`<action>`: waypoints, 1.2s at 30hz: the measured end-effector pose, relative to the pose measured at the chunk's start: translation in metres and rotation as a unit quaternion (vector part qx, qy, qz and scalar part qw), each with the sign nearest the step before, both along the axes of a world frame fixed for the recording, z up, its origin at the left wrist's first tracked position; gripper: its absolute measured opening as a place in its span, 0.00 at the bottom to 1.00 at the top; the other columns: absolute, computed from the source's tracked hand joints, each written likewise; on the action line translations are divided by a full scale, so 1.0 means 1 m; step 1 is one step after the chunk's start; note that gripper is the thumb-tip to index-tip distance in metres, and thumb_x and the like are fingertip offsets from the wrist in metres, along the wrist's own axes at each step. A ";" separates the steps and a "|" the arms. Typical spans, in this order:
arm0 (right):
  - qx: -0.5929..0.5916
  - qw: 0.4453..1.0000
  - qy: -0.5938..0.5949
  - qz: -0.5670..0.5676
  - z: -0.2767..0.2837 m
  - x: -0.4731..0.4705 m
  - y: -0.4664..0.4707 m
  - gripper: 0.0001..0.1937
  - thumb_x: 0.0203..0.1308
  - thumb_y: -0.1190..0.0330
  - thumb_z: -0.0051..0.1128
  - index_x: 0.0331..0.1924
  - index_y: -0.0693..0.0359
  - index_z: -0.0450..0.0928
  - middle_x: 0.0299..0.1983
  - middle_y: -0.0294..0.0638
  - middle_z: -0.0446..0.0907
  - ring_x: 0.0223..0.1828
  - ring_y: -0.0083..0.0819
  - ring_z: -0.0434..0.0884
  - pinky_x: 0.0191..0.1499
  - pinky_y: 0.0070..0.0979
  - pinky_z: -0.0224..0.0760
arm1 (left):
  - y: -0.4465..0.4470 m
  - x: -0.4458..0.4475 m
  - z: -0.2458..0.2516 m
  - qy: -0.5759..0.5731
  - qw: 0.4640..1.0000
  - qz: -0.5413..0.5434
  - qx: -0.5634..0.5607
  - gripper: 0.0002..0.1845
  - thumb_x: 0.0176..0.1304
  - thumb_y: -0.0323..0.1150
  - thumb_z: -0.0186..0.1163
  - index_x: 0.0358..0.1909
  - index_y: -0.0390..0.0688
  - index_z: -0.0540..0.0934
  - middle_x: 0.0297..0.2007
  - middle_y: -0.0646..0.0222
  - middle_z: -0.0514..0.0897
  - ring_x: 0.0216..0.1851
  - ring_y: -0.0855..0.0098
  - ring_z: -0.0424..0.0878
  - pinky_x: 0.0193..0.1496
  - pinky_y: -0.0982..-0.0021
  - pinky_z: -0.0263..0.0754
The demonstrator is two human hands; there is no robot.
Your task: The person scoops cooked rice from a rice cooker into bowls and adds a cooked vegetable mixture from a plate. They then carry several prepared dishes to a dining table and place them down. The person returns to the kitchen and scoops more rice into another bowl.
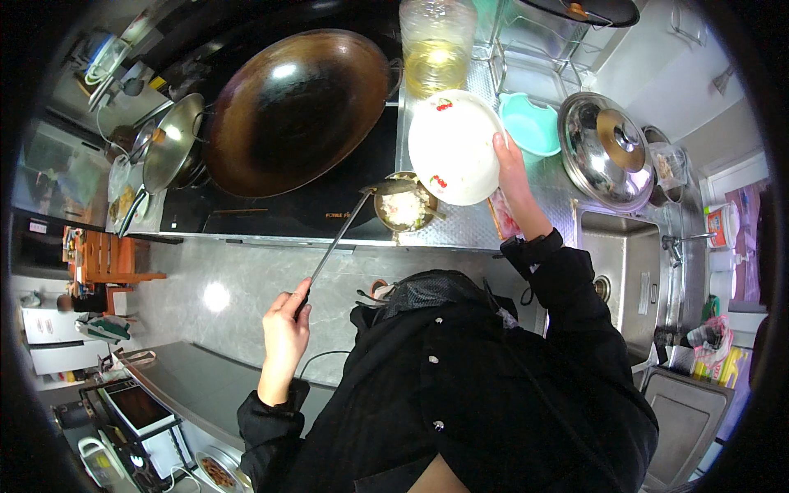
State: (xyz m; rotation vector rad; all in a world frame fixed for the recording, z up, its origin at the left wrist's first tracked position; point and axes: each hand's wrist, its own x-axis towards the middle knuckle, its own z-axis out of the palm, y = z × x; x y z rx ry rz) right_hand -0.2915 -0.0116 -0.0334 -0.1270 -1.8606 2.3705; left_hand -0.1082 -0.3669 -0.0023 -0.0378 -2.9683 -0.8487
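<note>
My left hand [285,330] grips the dark handle of a long metal wok spatula [338,241]. Its blade rests over a round metal bowl [385,217] at the counter edge, which holds a pale chopped food mixture [404,208] with green and reddish bits. In my right hand [516,175] is a white dish [455,148] with red cherry prints, held by its right rim and tilted beside the bowl. Small specks cling to its inner face. Behind them, a large brown wok [302,111] sits on the black stove; no food shows in it.
An oil jug [437,55] and a turquoise basin [530,126] stand behind the dish. A packaged item [504,215] lies under my right forearm. Further right are a steel lid [607,151] and a sink [619,265]. A smaller pan [174,145] stands left of the wok.
</note>
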 end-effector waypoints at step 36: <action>0.062 0.997 0.038 0.016 0.000 0.002 -0.005 0.23 0.68 0.61 0.39 0.60 0.69 0.61 0.53 0.46 0.72 0.53 0.27 0.70 0.56 0.23 0.62 | 0.017 0.014 0.004 0.012 0.995 0.017 -0.098 0.25 0.48 0.18 0.59 0.50 0.53 0.79 0.24 0.66 0.74 0.22 0.64 0.76 0.29 0.69 0.73</action>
